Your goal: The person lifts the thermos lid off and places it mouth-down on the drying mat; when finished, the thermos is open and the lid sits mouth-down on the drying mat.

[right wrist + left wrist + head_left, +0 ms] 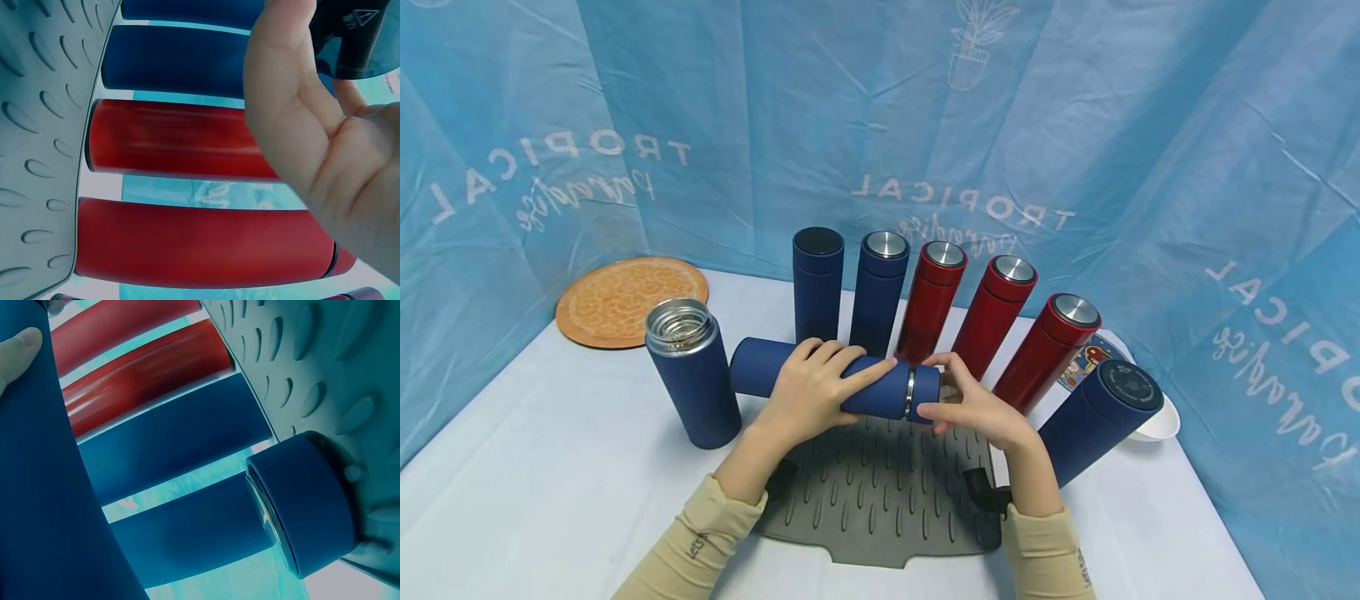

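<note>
Blue flask [876,400]: held sideways above the grey mat [880,500]. Left hand [812,387]: grip wrapped round its body. Right hand [981,408]: grip pinched its cap [927,386]. Loose cap [309,503]: sat on the mat. Uncapped flask [696,387]: stood on the surface [550,483], left of the mat. Two blue flasks [880,300], three red flasks [992,317]: stood in a row behind.

I can see a held flask [880,397] crosswise above the mat [880,512], with a loose cap [309,503] on the mat's far left. Six flasks [994,321] curve from far centre to near right. An uncapped flask [700,392] stands left, a round board [632,300] beyond it; a dish [1161,423] lies behind the rightmost flask [1086,433].
</note>
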Available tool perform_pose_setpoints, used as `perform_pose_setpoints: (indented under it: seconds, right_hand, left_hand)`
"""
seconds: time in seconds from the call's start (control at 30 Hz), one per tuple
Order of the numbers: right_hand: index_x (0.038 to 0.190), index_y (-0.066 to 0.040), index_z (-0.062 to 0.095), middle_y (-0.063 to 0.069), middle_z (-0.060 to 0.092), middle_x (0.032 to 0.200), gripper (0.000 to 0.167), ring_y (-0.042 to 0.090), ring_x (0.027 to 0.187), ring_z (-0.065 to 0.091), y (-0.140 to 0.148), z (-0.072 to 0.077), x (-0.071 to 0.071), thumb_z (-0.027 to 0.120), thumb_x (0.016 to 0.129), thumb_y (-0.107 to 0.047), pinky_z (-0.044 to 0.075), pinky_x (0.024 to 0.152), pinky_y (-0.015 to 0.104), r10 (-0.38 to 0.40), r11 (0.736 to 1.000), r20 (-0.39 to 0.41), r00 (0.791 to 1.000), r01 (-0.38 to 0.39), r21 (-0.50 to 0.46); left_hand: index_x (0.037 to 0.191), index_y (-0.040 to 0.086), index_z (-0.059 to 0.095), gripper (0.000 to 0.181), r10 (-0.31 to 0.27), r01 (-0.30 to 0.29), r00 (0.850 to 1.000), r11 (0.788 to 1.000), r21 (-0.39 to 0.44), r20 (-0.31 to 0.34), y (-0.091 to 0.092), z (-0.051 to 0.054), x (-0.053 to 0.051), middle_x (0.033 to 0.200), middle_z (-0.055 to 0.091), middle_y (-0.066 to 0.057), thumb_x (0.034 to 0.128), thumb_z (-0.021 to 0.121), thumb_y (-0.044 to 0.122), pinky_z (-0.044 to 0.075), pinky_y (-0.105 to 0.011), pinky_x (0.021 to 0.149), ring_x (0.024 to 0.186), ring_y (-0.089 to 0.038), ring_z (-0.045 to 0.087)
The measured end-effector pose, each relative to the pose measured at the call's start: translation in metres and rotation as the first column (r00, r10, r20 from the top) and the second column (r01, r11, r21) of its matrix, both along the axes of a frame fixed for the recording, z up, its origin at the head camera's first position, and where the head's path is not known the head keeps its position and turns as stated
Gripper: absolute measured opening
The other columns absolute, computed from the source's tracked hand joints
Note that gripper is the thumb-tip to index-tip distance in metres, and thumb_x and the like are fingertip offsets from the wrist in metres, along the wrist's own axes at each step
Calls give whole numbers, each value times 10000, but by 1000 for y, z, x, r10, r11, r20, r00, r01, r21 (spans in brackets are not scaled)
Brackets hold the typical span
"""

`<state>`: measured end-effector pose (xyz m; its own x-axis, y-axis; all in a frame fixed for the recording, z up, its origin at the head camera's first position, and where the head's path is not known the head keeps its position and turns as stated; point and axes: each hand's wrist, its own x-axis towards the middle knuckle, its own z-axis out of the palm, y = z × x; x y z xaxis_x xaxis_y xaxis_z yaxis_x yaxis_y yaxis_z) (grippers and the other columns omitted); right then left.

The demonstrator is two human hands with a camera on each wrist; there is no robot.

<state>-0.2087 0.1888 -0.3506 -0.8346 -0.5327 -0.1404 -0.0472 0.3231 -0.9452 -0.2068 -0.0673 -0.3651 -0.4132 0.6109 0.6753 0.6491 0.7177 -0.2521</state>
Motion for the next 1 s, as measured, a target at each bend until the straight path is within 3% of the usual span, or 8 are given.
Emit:
perform_pose_setpoints:
  seconds: [0.13, 0.3, 0.53, 0.77, 1.0]
  right_hand:
    - [1289, -179, 257, 218, 391, 1221, 658, 321, 998, 562, 2, 0, 0, 684, 789, -147, 501, 791, 460, 12, 999, -40, 999, -13, -30]
    - [1270, -182, 275, 180, 383, 1228, 667, 345, 1045, 530, 10, 4, 1, 706, 765, -127, 483, 820, 427, 30, 998, -84, 996, -35, -58]
    - [1279, -140, 260, 197, 359, 1199, 676, 336, 1027, 492, 25, 11, 2, 700, 768, -99, 475, 795, 426, -40, 998, -131, 991, 33, -61]
    - [1282, -119, 261, 211, 350, 1191, 676, 332, 994, 468, 30, 10, 1, 695, 765, -88, 478, 765, 414, -83, 995, -151, 985, 75, -61]
    - [1277, -153, 273, 192, 357, 1169, 659, 305, 951, 506, 29, 8, -1, 695, 776, -78, 487, 751, 390, -69, 996, -140, 988, 62, -58]
  left_hand:
    - [1284, 296, 536, 884, 7, -7, 1000, 1000, 7, 6, -1, -1, 0, 1046, 647, -56, 497, 843, 556, 460, -413, 825, 904, -263, 605]
    - [1290, 291, 527, 893, 6, -6, 1000, 1000, 28, 10, -2, 0, 0, 1049, 643, -57, 497, 844, 554, 460, -417, 823, 911, -264, 600]
    - [1298, 279, 521, 913, -3, 3, 1000, 998, 58, -1, -3, 2, 0, 1058, 632, -56, 488, 855, 534, 457, -410, 817, 912, -259, 589]
    - [1298, 241, 515, 942, -16, 21, 999, 988, 155, -35, -5, 4, -4, 1075, 625, -69, 462, 890, 462, 465, -420, 830, 940, -272, 588]
    - [1314, 198, 491, 967, -6, 9, 1000, 966, 258, -11, -8, 2, -8, 1131, 601, -73, 460, 918, 351, 440, -430, 896, 1012, -273, 562]
